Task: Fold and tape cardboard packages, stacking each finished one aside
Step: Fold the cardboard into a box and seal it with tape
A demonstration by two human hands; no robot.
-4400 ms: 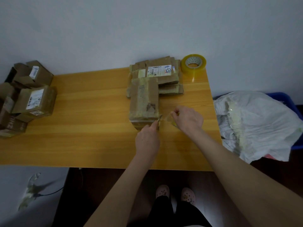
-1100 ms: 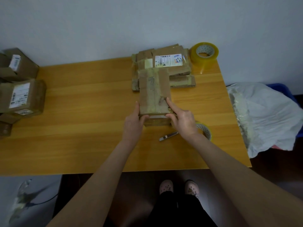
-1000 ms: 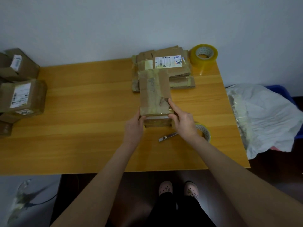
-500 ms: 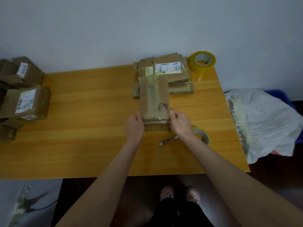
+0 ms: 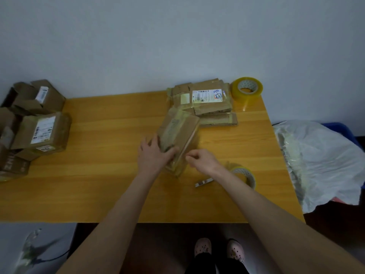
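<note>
A taped brown cardboard package (image 5: 180, 133) is tilted up on one long edge at the middle of the wooden table (image 5: 110, 175). My left hand (image 5: 153, 155) grips its near left end, thumb across the top face. My right hand (image 5: 203, 160) hovers just right of the package's near end with curled fingers that hold nothing. A partly used tape roll (image 5: 244, 175) lies behind my right wrist, and a small cutter (image 5: 204, 182) lies on the table beside it. A stack of flat cardboard pieces (image 5: 205, 101) sits at the far edge.
A full yellow tape roll (image 5: 246, 90) stands at the far right corner. Several finished boxes (image 5: 33, 125) are piled at the table's left end. A white plastic bag (image 5: 320, 161) over a blue bin stands right of the table. My feet show below the near edge.
The package lay flat with both hands pressing its near end. Now its right side is lifted and turned left in my left hand, and my right hand has let go.
</note>
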